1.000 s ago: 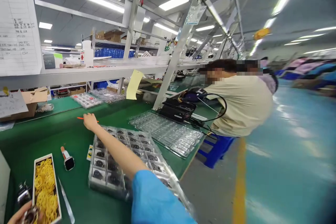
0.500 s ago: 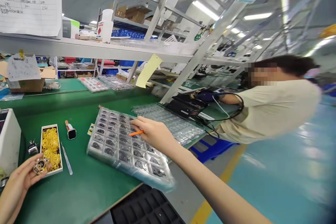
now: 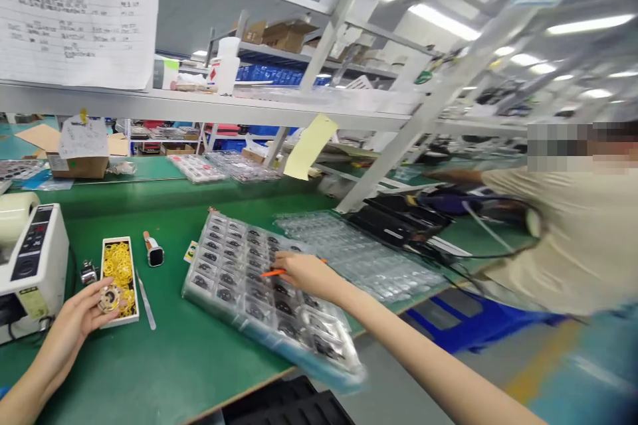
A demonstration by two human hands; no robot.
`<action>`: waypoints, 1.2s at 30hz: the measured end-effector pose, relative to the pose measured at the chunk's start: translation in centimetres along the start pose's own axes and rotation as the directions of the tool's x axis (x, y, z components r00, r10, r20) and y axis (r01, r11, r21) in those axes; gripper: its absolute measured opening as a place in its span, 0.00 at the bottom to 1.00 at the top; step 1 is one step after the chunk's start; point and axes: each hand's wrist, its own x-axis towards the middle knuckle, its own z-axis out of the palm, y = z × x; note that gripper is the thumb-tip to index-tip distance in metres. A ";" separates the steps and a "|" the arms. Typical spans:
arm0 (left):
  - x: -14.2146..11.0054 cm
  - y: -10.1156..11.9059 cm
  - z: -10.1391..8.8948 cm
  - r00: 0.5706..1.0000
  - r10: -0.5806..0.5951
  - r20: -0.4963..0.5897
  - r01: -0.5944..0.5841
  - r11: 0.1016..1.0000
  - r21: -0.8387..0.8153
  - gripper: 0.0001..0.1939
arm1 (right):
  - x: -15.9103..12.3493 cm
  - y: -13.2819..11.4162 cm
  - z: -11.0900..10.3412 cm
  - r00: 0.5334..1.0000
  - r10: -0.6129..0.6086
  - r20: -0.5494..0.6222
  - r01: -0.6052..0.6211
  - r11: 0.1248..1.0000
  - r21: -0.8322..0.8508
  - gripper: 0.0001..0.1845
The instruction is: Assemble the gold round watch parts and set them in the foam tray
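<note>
My left hand [image 3: 74,319] is closed by its fingertips on a round gold-coloured watch part [image 3: 108,299], held in front of a narrow white box [image 3: 134,292] of yellow rings [image 3: 118,262]. My right hand [image 3: 309,277] grips a thin orange stick [image 3: 273,273], whose ends poke out on both sides of the fingers. It is over a stack of clear compartment trays [image 3: 259,335] with small black parts in the pockets. Whether those fingers touch a part is hidden. Tweezers [image 3: 145,302] and a wristwatch [image 3: 155,255] lie right of the box.
A white machine [image 3: 42,265] stands at the left, with a small metal device [image 3: 88,272] beside it. More clear trays [image 3: 359,259] lie behind the stack. A slanted metal post [image 3: 393,153] and black equipment [image 3: 399,222] stand farther right, near another person [image 3: 583,232].
The view has swung left, so everything sits farther right in the picture and more of the machine shows. My right hand stays over the trays; the left still holds the watch part.
</note>
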 end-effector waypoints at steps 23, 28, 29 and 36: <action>-1.9 -0.3 1.8 0.994 0.065 0.082 -0.058 0.994 -0.090 0.24 | 5.6 -27.0 -0.1 0.984 -0.001 -0.178 0.177 0.126 0.976 0.12; -1.9 -0.9 1.7 0.993 0.062 0.096 -0.056 0.996 -0.066 0.24 | 5.1 -27.5 0.2 0.985 0.020 -0.174 0.170 0.120 0.978 0.12; -1.9 -1.0 1.7 0.994 0.059 0.094 -0.054 0.997 -0.059 0.24 | 5.1 -27.5 0.3 0.983 0.029 -0.179 0.175 0.116 0.978 0.11; -1.9 -1.0 1.9 0.992 0.068 0.102 -0.065 0.998 -0.024 0.24 | 5.0 -27.9 0.8 0.962 0.095 -0.257 0.236 0.191 0.953 0.11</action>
